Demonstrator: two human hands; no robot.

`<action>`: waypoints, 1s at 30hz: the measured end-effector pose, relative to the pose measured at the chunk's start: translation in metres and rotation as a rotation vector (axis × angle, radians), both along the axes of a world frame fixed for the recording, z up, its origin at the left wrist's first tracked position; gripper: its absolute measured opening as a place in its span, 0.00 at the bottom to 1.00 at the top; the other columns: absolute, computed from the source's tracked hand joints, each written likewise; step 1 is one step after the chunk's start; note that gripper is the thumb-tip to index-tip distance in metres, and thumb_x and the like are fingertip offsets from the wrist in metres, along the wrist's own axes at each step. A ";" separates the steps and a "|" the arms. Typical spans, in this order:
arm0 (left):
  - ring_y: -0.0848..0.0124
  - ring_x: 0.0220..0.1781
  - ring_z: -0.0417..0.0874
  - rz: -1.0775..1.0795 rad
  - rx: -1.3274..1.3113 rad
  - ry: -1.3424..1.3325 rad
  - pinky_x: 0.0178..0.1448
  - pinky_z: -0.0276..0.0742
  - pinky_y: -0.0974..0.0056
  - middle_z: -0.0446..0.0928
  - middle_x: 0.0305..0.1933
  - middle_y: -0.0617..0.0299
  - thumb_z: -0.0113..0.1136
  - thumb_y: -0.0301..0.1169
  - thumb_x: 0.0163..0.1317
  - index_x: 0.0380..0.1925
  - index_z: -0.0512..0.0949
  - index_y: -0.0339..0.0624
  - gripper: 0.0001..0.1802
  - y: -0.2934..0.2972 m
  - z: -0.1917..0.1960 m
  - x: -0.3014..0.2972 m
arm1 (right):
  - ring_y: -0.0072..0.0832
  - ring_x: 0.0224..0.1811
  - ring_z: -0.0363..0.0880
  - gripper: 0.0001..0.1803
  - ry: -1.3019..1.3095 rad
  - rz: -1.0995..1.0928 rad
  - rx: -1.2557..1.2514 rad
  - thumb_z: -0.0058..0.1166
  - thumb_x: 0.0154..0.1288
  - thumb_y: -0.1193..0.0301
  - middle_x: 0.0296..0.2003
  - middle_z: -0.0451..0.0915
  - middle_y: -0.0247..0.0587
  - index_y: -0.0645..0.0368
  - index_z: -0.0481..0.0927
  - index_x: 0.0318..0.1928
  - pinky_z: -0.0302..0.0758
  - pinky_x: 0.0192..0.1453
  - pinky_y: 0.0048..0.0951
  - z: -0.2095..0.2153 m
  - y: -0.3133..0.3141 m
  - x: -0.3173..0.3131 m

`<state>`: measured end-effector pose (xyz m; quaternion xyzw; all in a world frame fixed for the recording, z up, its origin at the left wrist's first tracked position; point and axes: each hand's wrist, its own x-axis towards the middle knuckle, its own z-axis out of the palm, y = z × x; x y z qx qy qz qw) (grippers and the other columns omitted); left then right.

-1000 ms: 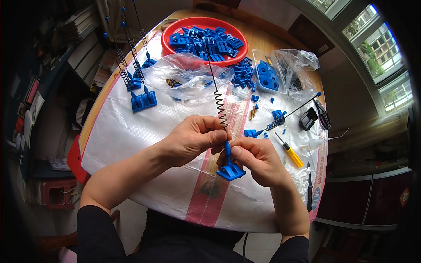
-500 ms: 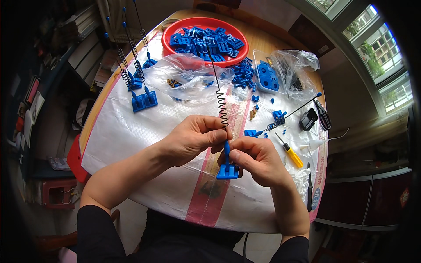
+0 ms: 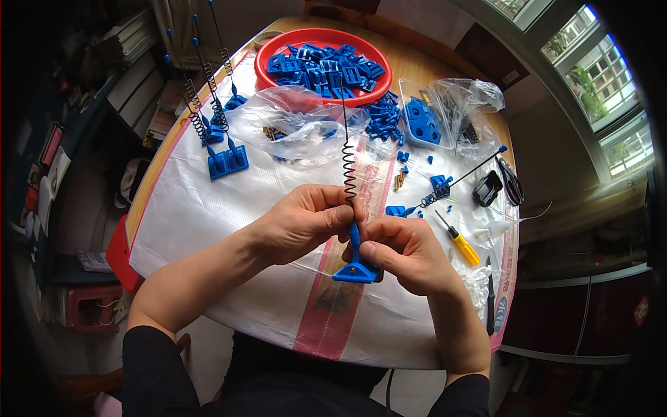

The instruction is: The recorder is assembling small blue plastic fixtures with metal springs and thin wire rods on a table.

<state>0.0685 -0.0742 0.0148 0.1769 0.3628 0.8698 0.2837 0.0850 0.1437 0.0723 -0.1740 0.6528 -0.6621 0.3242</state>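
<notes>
Between my hands a black spring wire (image 3: 349, 167) stands upright, its lower end in a blue plastic stem that runs into a blue base (image 3: 356, 272). My left hand (image 3: 323, 215) pinches the bottom of the wire where it meets the stem. Thumb and fingers of my right hand (image 3: 399, 250) grip the base and lower stem from the right. One triangular side of the base, with a small brass-coloured spot, faces me. My right fingers partly hide the base.
A red basin (image 3: 260, 69) of blue parts stands at the back beside a clear plastic bag (image 3: 299, 115). Assembled spring pieces (image 3: 228, 161) stand at left. At right lie another spring piece (image 3: 438, 196), a yellow screwdriver (image 3: 464, 249), a clear tray (image 3: 445, 139) and a black knife (image 3: 490, 299).
The blue base has turned about the upright wire, so its triangular side now faces me instead of its slotted face. Both hands keep nearly the same place.
</notes>
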 end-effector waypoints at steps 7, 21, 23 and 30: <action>0.69 0.39 0.82 0.014 -0.010 -0.054 0.46 0.79 0.62 0.82 0.37 0.59 0.61 0.33 0.69 0.43 0.80 0.36 0.11 0.000 0.005 0.001 | 0.14 0.38 0.78 0.11 0.007 -0.029 -0.012 0.56 0.72 0.70 0.37 0.82 0.32 0.67 0.80 0.47 0.76 0.41 0.19 -0.002 -0.001 0.000; 0.75 0.35 0.78 0.080 -0.079 -0.114 0.44 0.75 0.68 0.81 0.34 0.62 0.66 0.32 0.66 0.40 0.82 0.36 0.10 -0.001 0.011 0.003 | 0.22 0.41 0.83 0.14 -0.096 0.002 -0.025 0.53 0.72 0.70 0.42 0.85 0.42 0.68 0.81 0.50 0.80 0.46 0.24 0.006 -0.005 0.000; 0.75 0.35 0.77 0.077 -0.081 -0.107 0.44 0.75 0.68 0.81 0.34 0.63 0.65 0.32 0.66 0.41 0.82 0.35 0.11 -0.001 0.011 0.002 | 0.20 0.40 0.82 0.14 -0.110 0.032 -0.034 0.52 0.73 0.68 0.42 0.85 0.41 0.67 0.80 0.51 0.77 0.42 0.22 0.005 -0.003 -0.001; 0.71 0.35 0.83 0.104 -0.078 -0.097 0.45 0.79 0.65 0.83 0.35 0.59 0.63 0.34 0.68 0.42 0.81 0.34 0.12 0.001 0.006 0.001 | 0.17 0.38 0.80 0.15 -0.086 0.086 -0.111 0.48 0.76 0.67 0.43 0.85 0.40 0.66 0.79 0.53 0.71 0.33 0.16 -0.003 0.000 -0.004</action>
